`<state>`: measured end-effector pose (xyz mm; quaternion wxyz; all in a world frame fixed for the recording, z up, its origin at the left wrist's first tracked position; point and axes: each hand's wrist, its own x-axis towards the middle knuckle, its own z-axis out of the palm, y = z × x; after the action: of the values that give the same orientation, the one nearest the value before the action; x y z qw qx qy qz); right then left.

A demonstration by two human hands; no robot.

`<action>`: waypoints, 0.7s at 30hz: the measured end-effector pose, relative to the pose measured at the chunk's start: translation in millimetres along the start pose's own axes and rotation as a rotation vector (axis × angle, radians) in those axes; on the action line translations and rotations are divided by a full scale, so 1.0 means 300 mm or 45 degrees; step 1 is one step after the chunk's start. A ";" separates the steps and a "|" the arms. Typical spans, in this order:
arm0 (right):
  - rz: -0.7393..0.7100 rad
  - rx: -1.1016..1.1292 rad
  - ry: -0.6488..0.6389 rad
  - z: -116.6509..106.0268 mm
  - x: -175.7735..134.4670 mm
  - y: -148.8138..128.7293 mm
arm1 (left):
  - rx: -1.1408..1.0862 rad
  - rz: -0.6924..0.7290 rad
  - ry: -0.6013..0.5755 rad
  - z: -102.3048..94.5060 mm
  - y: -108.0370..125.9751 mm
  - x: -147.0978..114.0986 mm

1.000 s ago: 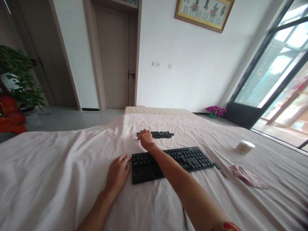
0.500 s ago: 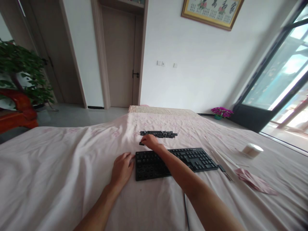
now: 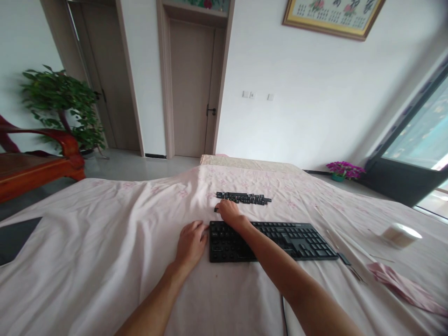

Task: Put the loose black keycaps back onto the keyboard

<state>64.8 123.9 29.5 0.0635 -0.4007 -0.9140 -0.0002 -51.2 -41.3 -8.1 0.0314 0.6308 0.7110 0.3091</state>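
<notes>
A black keyboard [image 3: 304, 240] lies on the pale cloth, and several of the keys at its left end look stripped of caps. My left hand [image 3: 191, 240] lies on the cloth at the keyboard's left edge, fingers loosely stretched and thumb apart, fingertips touching the edge. Reaching over the keyboard, my right hand [image 3: 229, 212] is closed at the fingertips around a small black keycap [image 3: 216, 210], low over the cloth. Just beyond it are several loose keycaps [image 3: 245, 198] in uneven rows. My right forearm hides part of the keyboard.
Right of the keyboard lie a thin tool with a dark end [image 3: 345, 259], a pink cloth [image 3: 402, 284] and a white round container [image 3: 402, 234]. A dark flat object [image 3: 17, 238] is at the far left. A cable [image 3: 284, 312] runs toward me from the keyboard.
The camera view has turned left, so everything appears further right and the dark flat object has come into view. Both hands keep nearly the same place relative to the keyboard.
</notes>
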 end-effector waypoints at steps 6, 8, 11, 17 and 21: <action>-0.066 -0.026 -0.053 -0.016 -0.012 -0.016 | 0.012 -0.005 0.013 -0.003 0.003 -0.003; -0.068 0.003 -0.056 -0.016 -0.010 -0.010 | 0.013 -0.007 0.006 -0.004 0.003 -0.005; -0.045 0.080 -0.049 -0.021 -0.003 0.004 | 0.018 -0.006 -0.003 -0.007 0.004 -0.007; -0.009 0.322 0.058 -0.056 -0.042 0.017 | 0.021 -0.006 0.007 -0.002 -0.002 -0.008; 0.088 0.889 0.066 -0.069 -0.119 0.005 | 0.021 -0.003 0.020 0.006 -0.008 -0.008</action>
<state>92.2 97.8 45.8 0.2199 -0.3853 -0.8429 0.3044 -52.1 -42.8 -11.4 0.0209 0.6278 0.7145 0.3081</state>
